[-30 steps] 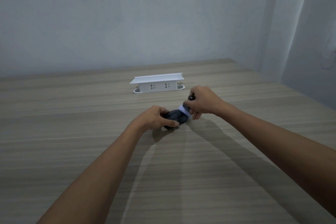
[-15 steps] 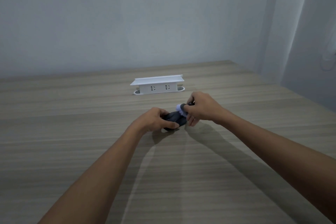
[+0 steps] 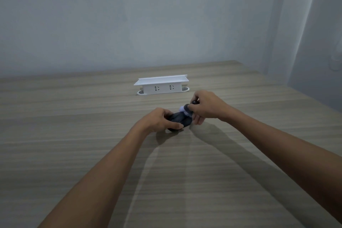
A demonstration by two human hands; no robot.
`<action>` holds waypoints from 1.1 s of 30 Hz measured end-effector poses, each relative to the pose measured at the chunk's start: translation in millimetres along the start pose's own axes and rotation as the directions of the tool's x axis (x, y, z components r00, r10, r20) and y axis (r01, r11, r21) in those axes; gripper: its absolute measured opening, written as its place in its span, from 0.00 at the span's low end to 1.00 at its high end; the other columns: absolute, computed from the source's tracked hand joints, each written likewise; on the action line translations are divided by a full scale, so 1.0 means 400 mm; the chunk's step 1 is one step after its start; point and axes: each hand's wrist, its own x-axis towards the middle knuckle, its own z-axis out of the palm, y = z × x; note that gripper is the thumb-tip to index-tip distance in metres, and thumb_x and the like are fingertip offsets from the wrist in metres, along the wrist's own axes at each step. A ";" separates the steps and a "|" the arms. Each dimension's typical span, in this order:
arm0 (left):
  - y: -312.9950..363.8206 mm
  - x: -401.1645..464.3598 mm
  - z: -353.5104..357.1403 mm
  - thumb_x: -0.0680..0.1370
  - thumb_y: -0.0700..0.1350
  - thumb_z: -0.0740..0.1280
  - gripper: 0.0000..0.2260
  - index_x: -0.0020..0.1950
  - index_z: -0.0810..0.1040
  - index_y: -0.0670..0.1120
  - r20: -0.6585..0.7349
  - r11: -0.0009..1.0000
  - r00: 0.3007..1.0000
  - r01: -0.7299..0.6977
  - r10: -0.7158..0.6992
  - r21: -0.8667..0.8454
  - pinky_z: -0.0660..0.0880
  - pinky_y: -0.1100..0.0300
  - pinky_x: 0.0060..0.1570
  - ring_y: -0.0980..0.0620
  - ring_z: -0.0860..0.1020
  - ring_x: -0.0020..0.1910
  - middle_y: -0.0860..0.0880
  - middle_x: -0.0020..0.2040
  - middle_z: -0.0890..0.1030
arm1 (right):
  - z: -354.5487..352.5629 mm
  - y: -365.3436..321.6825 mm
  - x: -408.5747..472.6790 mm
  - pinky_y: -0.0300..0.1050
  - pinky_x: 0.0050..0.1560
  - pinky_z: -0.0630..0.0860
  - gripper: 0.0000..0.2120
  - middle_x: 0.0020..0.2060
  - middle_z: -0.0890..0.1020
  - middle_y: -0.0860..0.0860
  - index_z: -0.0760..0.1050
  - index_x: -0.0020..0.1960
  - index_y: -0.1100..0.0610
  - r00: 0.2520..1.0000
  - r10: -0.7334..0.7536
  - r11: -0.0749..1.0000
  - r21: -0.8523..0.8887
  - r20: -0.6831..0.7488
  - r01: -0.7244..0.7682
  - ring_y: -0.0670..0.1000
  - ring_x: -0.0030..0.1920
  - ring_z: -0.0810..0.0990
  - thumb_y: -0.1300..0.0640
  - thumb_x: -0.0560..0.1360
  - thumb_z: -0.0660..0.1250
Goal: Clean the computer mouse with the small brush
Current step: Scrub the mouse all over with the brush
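A dark computer mouse (image 3: 180, 120) lies on the wooden table (image 3: 92, 153) in the middle of the view. My left hand (image 3: 157, 120) grips it from the left side, thumb along its near edge. My right hand (image 3: 207, 106) is closed around a small brush (image 3: 187, 109) with a dark handle and pale bristles. The bristles rest on the mouse's far right end. Most of the brush handle is hidden inside my fist.
A white socket box (image 3: 162, 85) with a flat lid stands on the table just beyond the hands. A pale wall runs behind the table, and the table's right edge slants past my right forearm.
The brush head has slid from the mouse's near right side up toward its far end. My left hand keeps the same grip on the mouse.
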 end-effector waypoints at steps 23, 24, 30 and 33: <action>-0.008 -0.005 0.000 0.72 0.53 0.77 0.21 0.63 0.84 0.49 0.008 0.999 0.999 -0.033 0.033 0.017 0.78 0.49 0.64 0.46 0.84 0.57 0.48 0.54 0.87 | -0.011 0.008 0.012 0.38 0.22 0.76 0.11 0.30 0.85 0.60 0.78 0.36 0.67 0.991 0.056 0.998 -0.027 -0.123 -0.060 0.51 0.22 0.82 0.65 0.76 0.65; -0.007 -0.004 -0.001 0.72 0.53 0.77 0.21 0.63 0.84 0.49 0.010 0.999 1.000 -0.028 0.028 0.020 0.78 0.49 0.64 0.47 0.84 0.56 0.48 0.54 0.87 | -0.006 0.013 0.007 0.38 0.22 0.76 0.11 0.29 0.85 0.61 0.78 0.34 0.67 0.988 0.067 0.998 -0.006 -0.138 -0.068 0.52 0.22 0.82 0.66 0.75 0.64; -0.009 0.002 0.000 0.71 0.53 0.78 0.21 0.62 0.84 0.48 0.010 0.999 1.000 -0.018 0.017 0.033 0.78 0.48 0.64 0.47 0.84 0.55 0.49 0.53 0.87 | 0.023 0.018 -0.021 0.43 0.25 0.81 0.09 0.27 0.85 0.61 0.77 0.36 0.67 0.995 0.089 0.986 0.144 -0.044 -0.082 0.58 0.27 0.86 0.64 0.73 0.64; -0.008 -0.001 0.001 0.71 0.54 0.78 0.22 0.62 0.84 0.49 -0.003 1.000 1.000 -0.009 0.009 0.028 0.78 0.51 0.62 0.48 0.84 0.55 0.50 0.52 0.87 | 0.001 0.042 -0.017 0.50 0.33 0.86 0.12 0.29 0.85 0.63 0.78 0.41 0.74 0.991 0.127 0.987 0.102 -0.048 -0.121 0.59 0.31 0.87 0.65 0.76 0.63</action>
